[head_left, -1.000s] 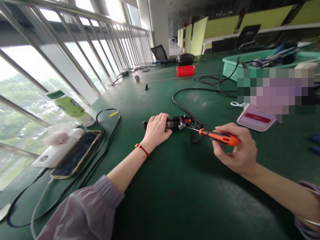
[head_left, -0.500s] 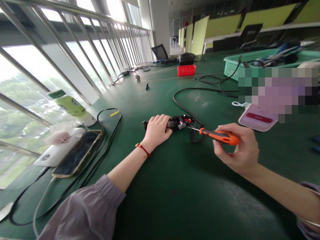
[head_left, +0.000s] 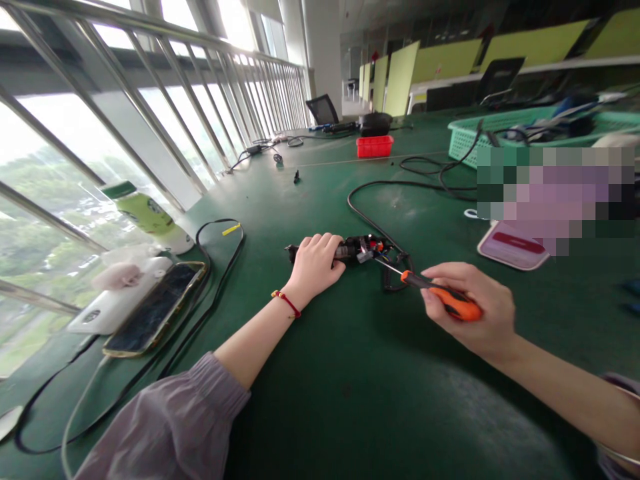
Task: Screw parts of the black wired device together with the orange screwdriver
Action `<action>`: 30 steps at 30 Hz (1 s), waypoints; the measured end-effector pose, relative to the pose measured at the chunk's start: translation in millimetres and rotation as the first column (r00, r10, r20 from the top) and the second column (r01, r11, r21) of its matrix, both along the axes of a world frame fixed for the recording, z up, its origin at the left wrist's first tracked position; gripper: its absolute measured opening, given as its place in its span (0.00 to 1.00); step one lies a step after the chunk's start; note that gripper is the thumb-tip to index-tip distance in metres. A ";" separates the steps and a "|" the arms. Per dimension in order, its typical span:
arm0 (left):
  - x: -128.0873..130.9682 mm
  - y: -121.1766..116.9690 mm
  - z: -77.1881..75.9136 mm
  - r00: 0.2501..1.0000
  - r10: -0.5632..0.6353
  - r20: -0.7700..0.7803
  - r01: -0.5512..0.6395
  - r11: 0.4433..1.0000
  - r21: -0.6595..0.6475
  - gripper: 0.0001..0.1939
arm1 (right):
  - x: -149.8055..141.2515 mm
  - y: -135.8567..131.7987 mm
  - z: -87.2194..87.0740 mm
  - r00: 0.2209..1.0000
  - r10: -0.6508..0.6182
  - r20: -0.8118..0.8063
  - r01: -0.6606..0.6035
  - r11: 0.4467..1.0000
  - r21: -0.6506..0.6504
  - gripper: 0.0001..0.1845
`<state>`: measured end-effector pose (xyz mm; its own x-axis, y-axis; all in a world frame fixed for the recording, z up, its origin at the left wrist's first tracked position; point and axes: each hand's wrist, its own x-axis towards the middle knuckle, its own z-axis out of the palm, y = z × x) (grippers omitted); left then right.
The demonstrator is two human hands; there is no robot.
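Observation:
Wrapped over a black, elongated device (head_left: 354, 249), my left hand (head_left: 317, 261) presses it against the green table. The device's right end is opened up, with small coloured wires and a red part showing; its exact kind I cannot make out. My right hand (head_left: 473, 308) is closed around the orange and black handle of a screwdriver (head_left: 443, 295). The screwdriver's thin metal shaft points left, its tip at the exposed wires; whether it touches anything there is too small to tell. A black cable (head_left: 367, 212) runs from near the device's right end.
On the left lie a phone (head_left: 156, 308), a white power bank (head_left: 117, 303) and a green bottle (head_left: 147, 217). A red bin (head_left: 375, 147) stands farther back. At right are a green basket (head_left: 463, 143) of cables and a pink-edged phone (head_left: 515, 247).
My right hand has lowered the screwdriver handle slightly, so the shaft slants more steeply and its tip sits a little farther left. My left hand stays on the device.

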<state>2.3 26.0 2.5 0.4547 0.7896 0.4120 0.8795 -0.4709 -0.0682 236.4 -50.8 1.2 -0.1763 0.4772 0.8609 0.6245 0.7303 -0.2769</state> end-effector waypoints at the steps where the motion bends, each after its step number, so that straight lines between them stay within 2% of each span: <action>1: -0.1 0.0 0.1 1.000 0.000 0.001 0.000 1.000 0.000 0.15 | -0.2 0.3 0.2 1.000 -0.003 0.003 0.003 1.000 -0.004 0.15; 6: -0.3 -0.1 0.3 1.000 0.002 0.001 -0.002 1.000 0.000 0.15 | -1.0 1.8 0.7 0.999 0.008 -0.038 -0.005 0.998 0.069 0.24; 12: -0.3 -0.2 0.3 1.000 -0.001 0.006 0.001 1.000 -0.004 0.15 | -0.5 -1.4 1.2 1.000 0.001 0.012 -0.001 1.000 0.004 0.16; 18: 0.1 -0.3 0.5 1.000 -0.002 0.009 0.002 1.000 -0.006 0.15 | -0.5 0.2 1.0 0.999 0.010 -0.034 -0.008 0.998 0.063 0.23; 23: 0.2 0.2 0.0 1.000 -0.005 0.007 0.005 1.000 -0.006 0.16 | 0.2 -0.4 1.0 0.999 0.015 0.028 -0.016 1.000 0.019 0.15; 26: 0.3 0.2 0.0 1.000 -0.001 0.003 0.001 1.000 -0.013 0.15 | 0.4 -0.4 0.7 1.000 -0.003 -0.009 0.003 1.000 0.023 0.19; 30: 0.4 0.3 -0.4 1.000 0.003 0.003 -0.003 1.000 -0.009 0.16 | 0.3 1.1 0.6 0.998 0.045 -0.035 -0.042 0.996 0.074 0.23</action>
